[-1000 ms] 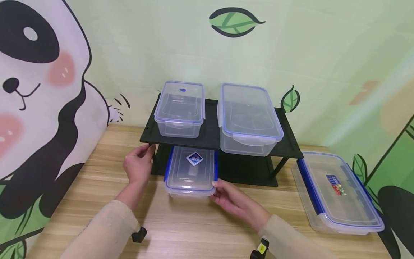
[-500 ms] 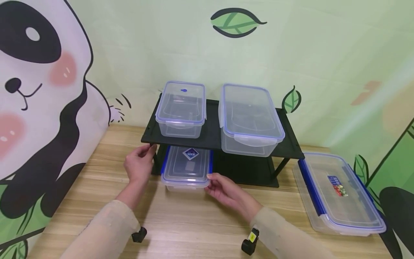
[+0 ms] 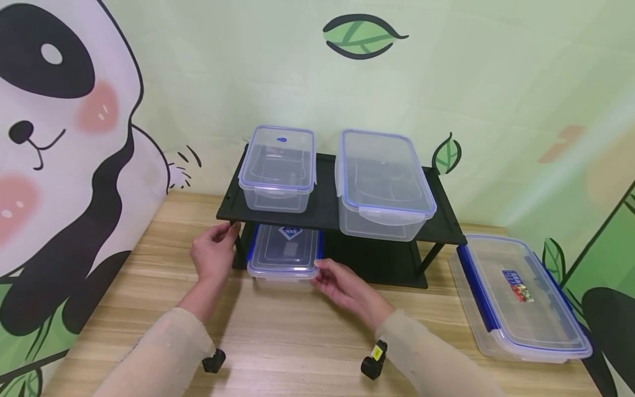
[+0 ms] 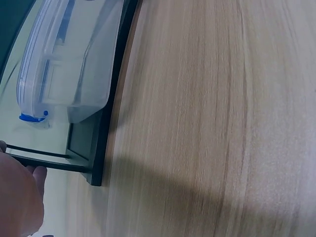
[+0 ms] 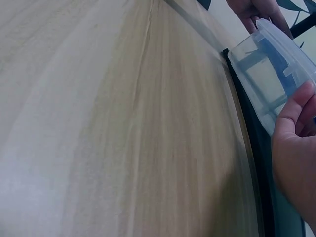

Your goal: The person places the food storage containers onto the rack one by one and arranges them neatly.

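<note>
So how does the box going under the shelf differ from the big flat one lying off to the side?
The box under the shelf is small, half tucked into the black rack and touched by the right hand. The flat box is far longer and lies untouched on the table. Both are clear, lidded, with blue clips and a label.

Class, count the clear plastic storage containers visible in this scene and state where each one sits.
4. Two stand on the black rack's top shelf: a small container left, a larger container right. A blue-latched container sits under that shelf, at the right hand. A long flat container lies on the table.
</note>
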`<control>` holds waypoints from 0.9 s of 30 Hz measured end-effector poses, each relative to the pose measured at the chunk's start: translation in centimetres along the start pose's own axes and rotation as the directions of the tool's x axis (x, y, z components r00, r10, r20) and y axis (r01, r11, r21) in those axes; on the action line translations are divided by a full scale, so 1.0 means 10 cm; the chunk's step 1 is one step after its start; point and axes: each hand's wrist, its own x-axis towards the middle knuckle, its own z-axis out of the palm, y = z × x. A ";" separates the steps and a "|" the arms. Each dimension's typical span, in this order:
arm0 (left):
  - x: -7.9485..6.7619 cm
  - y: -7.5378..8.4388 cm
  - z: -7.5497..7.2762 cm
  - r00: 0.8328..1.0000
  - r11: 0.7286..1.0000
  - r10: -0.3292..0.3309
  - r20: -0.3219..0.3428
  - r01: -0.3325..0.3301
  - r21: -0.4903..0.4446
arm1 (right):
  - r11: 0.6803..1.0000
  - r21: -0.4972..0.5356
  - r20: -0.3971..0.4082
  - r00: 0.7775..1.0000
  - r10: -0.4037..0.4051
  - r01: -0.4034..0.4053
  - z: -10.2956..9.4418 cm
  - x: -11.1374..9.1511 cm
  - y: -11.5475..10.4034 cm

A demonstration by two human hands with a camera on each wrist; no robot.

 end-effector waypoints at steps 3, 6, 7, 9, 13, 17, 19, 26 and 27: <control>0.00 0.00 0.00 1.000 1.000 0.000 -0.003 0.000 -0.004 | 0.999 0.024 -0.025 0.999 -0.022 0.022 0.01 0.04 0.00; 0.00 -0.01 0.00 1.000 1.000 0.006 -0.005 -0.006 0.001 | 0.998 0.052 -0.055 0.998 -0.043 0.045 0.04 0.07 0.00; 0.00 -0.01 0.00 1.000 1.000 0.007 -0.006 -0.007 0.001 | 0.997 0.059 -0.062 0.997 -0.049 0.052 0.04 0.08 0.01; 0.00 -0.01 0.00 1.000 1.000 0.008 -0.006 -0.008 0.000 | 0.995 0.071 -0.072 0.996 -0.059 0.064 0.06 0.09 0.01; 0.00 -0.01 0.01 1.000 1.000 0.008 -0.003 -0.008 -0.001 | 0.993 0.084 -0.077 0.994 -0.072 0.078 0.09 0.11 0.01; 0.00 -0.01 0.01 1.000 1.000 0.006 -0.003 -0.006 0.005 | 0.990 0.093 -0.098 0.991 -0.092 0.102 0.10 0.13 0.01; 0.00 -0.02 0.01 1.000 1.000 0.008 -0.005 -0.008 0.008 | 0.989 0.092 -0.111 0.988 -0.104 0.115 0.10 0.13 0.01; 0.00 -0.02 0.00 1.000 1.000 0.001 -0.003 -0.001 -0.001 | 0.984 0.080 -0.136 0.979 -0.149 0.161 0.10 0.15 0.02; 0.00 -0.02 0.00 1.000 1.000 0.000 -0.002 0.000 -0.001 | 0.983 0.076 -0.136 0.978 -0.157 0.168 0.09 0.15 0.02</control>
